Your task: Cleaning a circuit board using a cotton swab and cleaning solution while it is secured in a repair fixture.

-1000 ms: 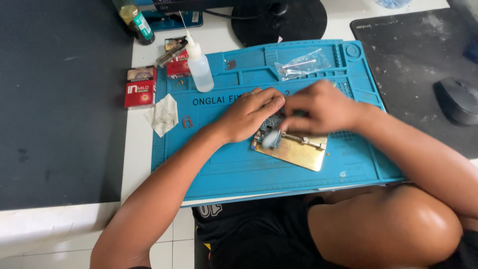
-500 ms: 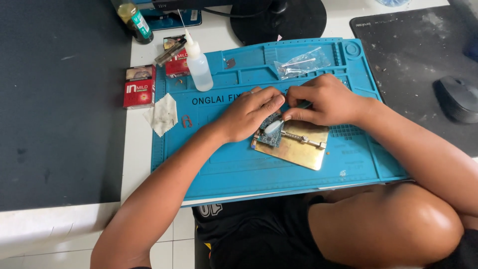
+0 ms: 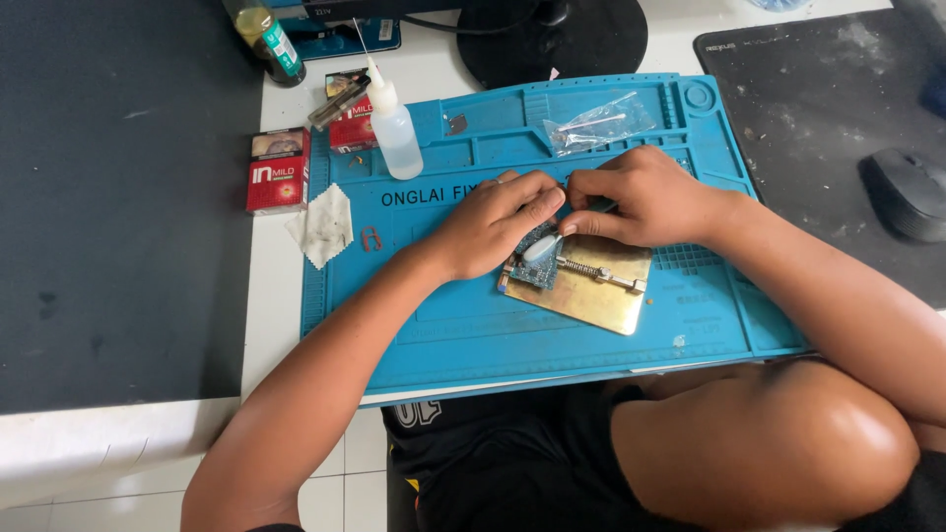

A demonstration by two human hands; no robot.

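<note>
On the white counter (image 3: 281, 296) lies a blue work mat (image 3: 473, 325), and near its middle a brass holder plate (image 3: 601, 300) clamps a small circuit board (image 3: 537, 271) at its left end. The left hand (image 3: 493, 227), fingers curled, presses down on the board's left side. The right hand (image 3: 645, 202), closed on a small brush (image 3: 544, 246), comes from the right; the brush's long axis slants down-left, its pale head on the board, just under both hands.
</note>
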